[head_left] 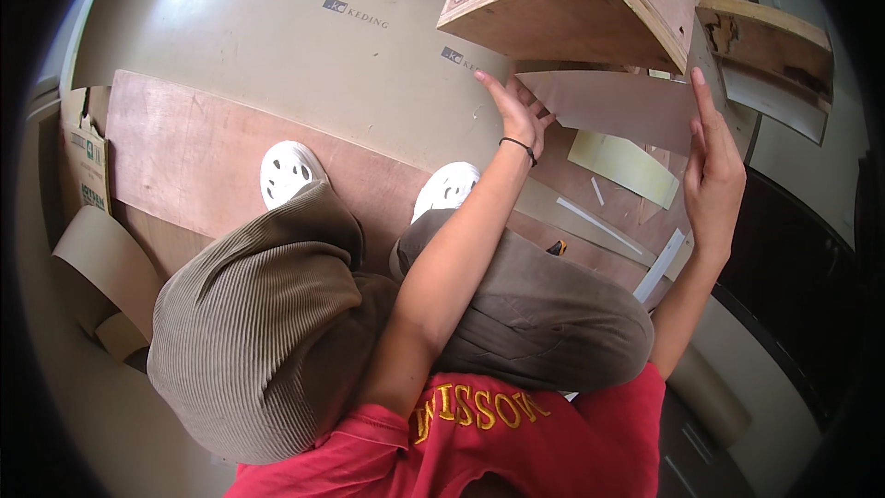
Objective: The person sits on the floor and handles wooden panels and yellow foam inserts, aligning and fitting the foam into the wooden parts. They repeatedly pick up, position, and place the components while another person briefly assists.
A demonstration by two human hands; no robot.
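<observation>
A thin pinkish-grey strip of sheet material (618,109) spans the gap between my two hands, just below the wooden box. At its left end is my left hand (523,113), thumb held apart and fingertips showing along the sheet's edge. My right hand (713,161) supports the right end, its fingers stretched upward beside the box's near corner. The plywood box (572,14) has bare layered edges and a pinkish face. Whether the sheet touches the box I cannot tell.
Under my white clogs (290,173) lies a long reddish-brown board (184,152). Beyond it is a grey-beige printed covering (304,37). Pale yellow sheet (622,166) and narrow white strips (599,224) lie beneath my hands. A curled brown sheet (106,258) is at left, a wooden frame (770,37) at right.
</observation>
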